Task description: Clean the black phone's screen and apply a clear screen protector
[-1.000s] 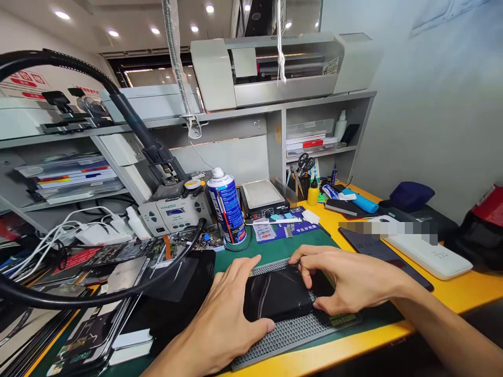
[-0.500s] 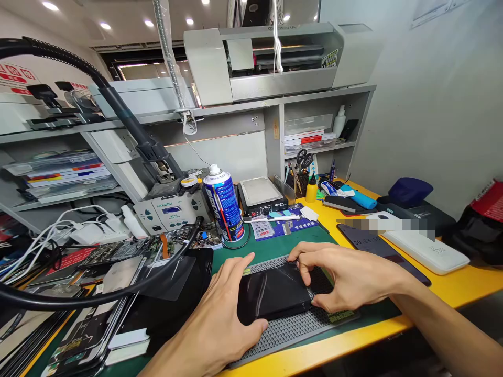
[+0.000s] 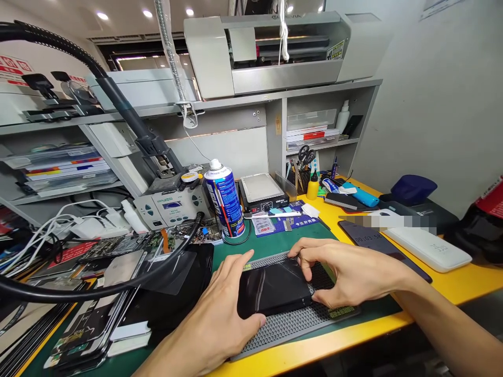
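A black phone (image 3: 274,289), glossy side up, lies on a grey perforated mat (image 3: 275,332). Around its left end sits my left hand (image 3: 220,306), the thumb at the near edge and the fingers toward the far edge. At the right end, my right hand (image 3: 341,269) grips the phone with curled fingers at the far corner and the thumb at the near corner. Whatever the right fingertips press on is partly hidden. Beneath the mat is a green work mat (image 3: 271,242).
Left lie several dismantled phone parts (image 3: 90,327), under a thick black hose (image 3: 129,288). A blue spray can (image 3: 225,201) stands behind the phone, beside a heating plate (image 3: 264,191). Right are a dark phone showing a timer (image 3: 373,243) and a white power bank (image 3: 428,248).
The view has shifted very slightly. Both hands keep nearly the same hold on the black phone, which stays in place on the mat.
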A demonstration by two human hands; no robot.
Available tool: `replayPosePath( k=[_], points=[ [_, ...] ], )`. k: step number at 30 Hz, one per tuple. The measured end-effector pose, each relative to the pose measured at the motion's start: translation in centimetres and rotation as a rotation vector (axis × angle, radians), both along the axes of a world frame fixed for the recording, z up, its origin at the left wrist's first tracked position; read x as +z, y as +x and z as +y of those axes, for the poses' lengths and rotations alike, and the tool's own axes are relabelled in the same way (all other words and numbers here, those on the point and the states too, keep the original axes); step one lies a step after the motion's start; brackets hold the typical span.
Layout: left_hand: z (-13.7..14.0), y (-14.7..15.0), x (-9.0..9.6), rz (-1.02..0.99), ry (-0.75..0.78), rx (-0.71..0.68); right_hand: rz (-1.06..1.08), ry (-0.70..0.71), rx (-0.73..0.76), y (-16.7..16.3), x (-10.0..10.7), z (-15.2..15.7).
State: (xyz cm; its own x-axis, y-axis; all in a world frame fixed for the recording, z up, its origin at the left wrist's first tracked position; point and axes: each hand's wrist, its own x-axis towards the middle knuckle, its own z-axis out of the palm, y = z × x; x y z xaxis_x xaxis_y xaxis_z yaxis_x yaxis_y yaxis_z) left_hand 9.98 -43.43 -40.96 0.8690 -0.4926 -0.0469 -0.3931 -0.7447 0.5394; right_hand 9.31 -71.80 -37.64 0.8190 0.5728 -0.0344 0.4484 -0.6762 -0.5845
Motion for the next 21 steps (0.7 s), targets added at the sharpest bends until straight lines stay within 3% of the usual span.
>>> replayPosePath(
  k=[21],
  points=[
    [0.44,-0.06,0.04,0.022,-0.031,0.01,-0.037,0.014,0.006,0.04,-0.03,0.11]
  ],
)
